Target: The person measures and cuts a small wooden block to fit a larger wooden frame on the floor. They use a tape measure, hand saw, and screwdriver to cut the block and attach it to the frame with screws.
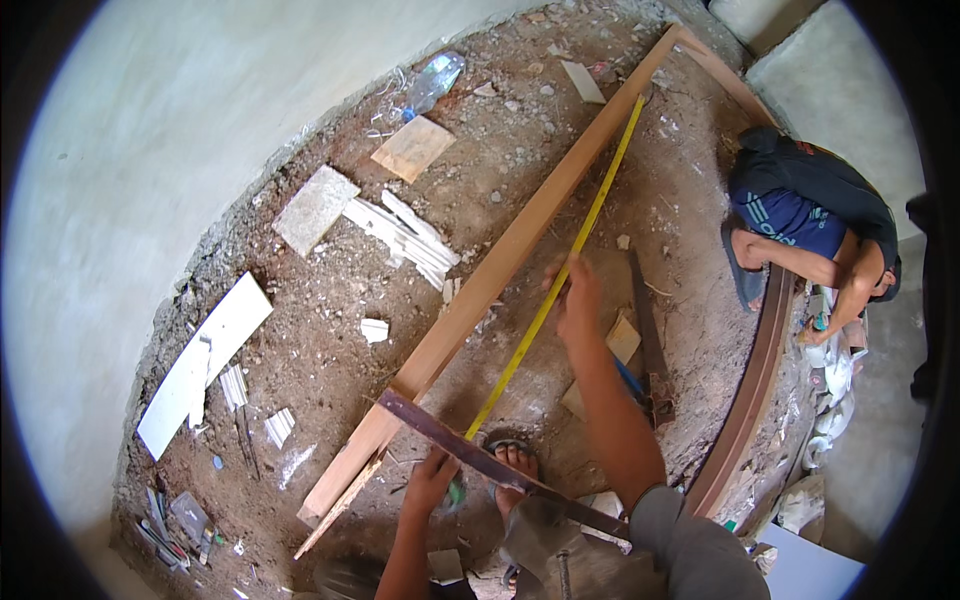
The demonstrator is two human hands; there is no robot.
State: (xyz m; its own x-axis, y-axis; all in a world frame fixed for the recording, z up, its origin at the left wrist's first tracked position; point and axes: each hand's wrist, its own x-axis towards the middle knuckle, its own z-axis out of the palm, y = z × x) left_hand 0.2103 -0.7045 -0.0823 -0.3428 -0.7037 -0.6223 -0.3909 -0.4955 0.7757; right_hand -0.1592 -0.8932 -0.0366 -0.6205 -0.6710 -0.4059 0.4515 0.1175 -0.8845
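A yellow measuring tape (pixel 520 352) stretches diagonally inside a large wooden frame, beside its long light-brown beam (pixel 520 240). My right hand (pixel 577 305) is closed around the tape partway along, with thumb and fingers pinching the strip. My left hand (pixel 432 480) is closed at the near dark-red crosspiece (pixel 480 458), its fingers against the edge close to where the tape meets the wood. What lies inside its grip is partly hidden. A handsaw (pixel 648 345) rests on the dirt to the right of my right forearm, with a blue object (pixel 627 380) partly behind that arm.
Another person (pixel 815 205) crouches at the far right by the frame's dark side beam (pixel 745 410). Tile pieces (pixel 316 209), white strips (pixel 405 238) and a plastic bottle (pixel 435 83) litter the dirt at left. Hand tools (pixel 165 530) lie lower left, near the pale wall (pixel 180 130).
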